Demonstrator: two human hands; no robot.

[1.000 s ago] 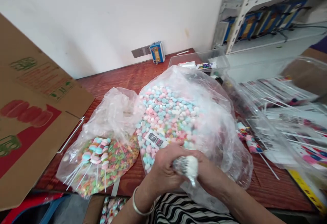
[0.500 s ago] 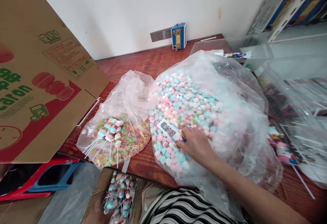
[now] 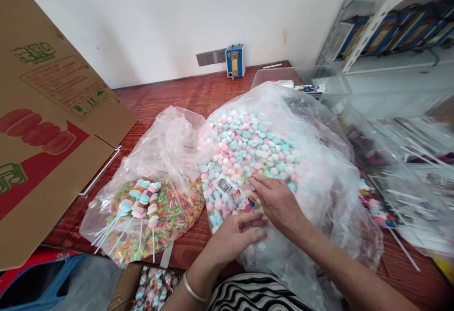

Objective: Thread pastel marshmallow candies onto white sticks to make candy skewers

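Observation:
A small clear plastic bag (image 3: 234, 194) with a printed label and coloured dots lies over a large bag of pink, blue and white marshmallows (image 3: 244, 143). My right hand (image 3: 282, 207) has its fingers at the right end of the small bag, apparently pinching its edge; the thumb is hidden. Just below, my left hand (image 3: 236, 235) reaches in with thumb and fingers apart and nothing between them. Several marshmallow skewers (image 3: 144, 199) on white sticks rest on a bag of ring-shaped gummy candies (image 3: 182, 211) at the left.
A tall cardboard box (image 3: 64, 126) stands at the left. Wrapped skewers fill a carton (image 3: 120, 287) below the table edge. Clear plastic bins (image 3: 369, 147) are at the right, near a wrapped skewer (image 3: 379, 214). A blue device (image 3: 235, 61) stands by the wall sockets (image 3: 211, 57).
My left hand has come up from the carton of wrapped skewers to beside the small bag. My right hand stays at that bag's end. The view has shifted to the right.

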